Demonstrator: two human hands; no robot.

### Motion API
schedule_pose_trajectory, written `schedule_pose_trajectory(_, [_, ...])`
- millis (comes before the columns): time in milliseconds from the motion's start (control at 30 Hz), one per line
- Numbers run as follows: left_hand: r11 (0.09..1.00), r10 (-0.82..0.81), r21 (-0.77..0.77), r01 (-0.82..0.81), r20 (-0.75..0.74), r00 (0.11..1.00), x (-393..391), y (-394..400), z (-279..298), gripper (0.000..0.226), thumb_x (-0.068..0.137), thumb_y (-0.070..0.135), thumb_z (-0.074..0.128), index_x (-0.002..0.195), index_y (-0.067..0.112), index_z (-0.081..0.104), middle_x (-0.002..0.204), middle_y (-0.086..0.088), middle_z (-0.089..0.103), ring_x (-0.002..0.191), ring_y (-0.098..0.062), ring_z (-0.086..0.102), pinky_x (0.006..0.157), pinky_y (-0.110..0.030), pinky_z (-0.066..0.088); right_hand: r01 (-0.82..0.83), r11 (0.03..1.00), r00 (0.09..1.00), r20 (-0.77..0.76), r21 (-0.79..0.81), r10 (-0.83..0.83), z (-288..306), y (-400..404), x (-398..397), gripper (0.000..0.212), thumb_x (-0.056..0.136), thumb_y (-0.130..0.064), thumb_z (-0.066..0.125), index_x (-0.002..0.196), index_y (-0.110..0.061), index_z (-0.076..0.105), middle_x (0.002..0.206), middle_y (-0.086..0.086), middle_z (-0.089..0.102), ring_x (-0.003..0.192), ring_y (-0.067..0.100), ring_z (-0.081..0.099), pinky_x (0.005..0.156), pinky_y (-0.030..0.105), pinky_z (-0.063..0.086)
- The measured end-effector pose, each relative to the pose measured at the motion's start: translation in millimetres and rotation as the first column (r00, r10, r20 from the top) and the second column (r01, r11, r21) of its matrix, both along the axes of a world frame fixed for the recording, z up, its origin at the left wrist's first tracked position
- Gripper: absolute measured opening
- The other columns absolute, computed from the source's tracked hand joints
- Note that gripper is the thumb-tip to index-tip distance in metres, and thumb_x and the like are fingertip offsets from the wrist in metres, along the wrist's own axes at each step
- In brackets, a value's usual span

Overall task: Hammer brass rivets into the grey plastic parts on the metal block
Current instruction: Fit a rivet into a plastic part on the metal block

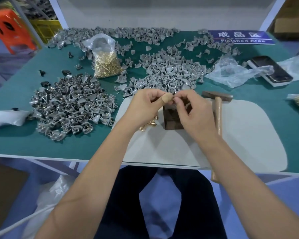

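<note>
Over the metal block (171, 118) near the table's middle, the left hand (145, 104) and right hand (192, 109) pinch a tiny brass rivet (173, 99), light, hard and slippery-looking, best held by its shank, hammer (217, 107) lying right.

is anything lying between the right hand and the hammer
Nothing visible does. The hammer lies free on the white mat just right of the right hand, beside the metal block. Both hands pinch something small above the block.

orange stool (9, 30) beside green table (59, 145)
</note>
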State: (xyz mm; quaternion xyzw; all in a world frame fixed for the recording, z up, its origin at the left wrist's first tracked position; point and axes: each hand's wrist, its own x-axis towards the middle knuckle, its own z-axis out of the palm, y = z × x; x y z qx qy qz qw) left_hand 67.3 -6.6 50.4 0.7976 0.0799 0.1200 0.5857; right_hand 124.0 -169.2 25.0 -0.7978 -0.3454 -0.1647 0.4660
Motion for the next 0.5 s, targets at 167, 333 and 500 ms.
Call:
schedule_pose_trajectory(167, [0.968,-0.058,-0.243,0.054,-0.007,0.998,-1.8,-4.2,-7.9,0.017,0.096,0.008,0.068,0.112,0.003,0.072,0.092,-0.008,0.076,0.081,-0.012,0.069,0.064,-0.021,0.057,0.056,0.998,0.998,0.029,-0.042,-0.055,1.9,2.3,-1.2,0.008,0.099,-0.014,0.061,0.104,-0.011,0.067,0.097,-0.002,0.069,0.089,0.016,0.063,0.08,0.038,0.051])
schedule_pose_trajectory(333, [0.966,0.076,0.239,-0.097,0.096,0.992,3.6,10.0,-3.6,0.014,0.098,0.015,0.067,0.109,0.019,0.074,0.098,0.009,0.075,0.084,0.005,0.066,0.076,-0.006,0.046,0.15,0.987,0.986,0.073,0.051,-0.153,5.4,0.9,-2.5,0.009,0.097,-0.007,0.061,0.104,-0.01,0.067,0.096,-0.003,0.07,0.088,0.002,0.059,0.088,0.011,0.041])
schedule_pose_trajectory(500, [0.797,0.053,0.604,-0.012,-0.049,0.997,4.8,26.4,-5.9,0.018,0.099,0.018,0.064,0.116,0.022,0.07,0.104,0.013,0.068,0.085,0.009,0.056,0.079,-0.007,0.044,0.308,0.92,0.95,-0.031,0.241,-0.31,1.5,-10.6,5.5,0.011,0.099,-0.017,0.055,0.105,-0.017,0.065,0.091,-0.007,0.066,0.081,0.016,0.062,0.076,0.048,0.052])
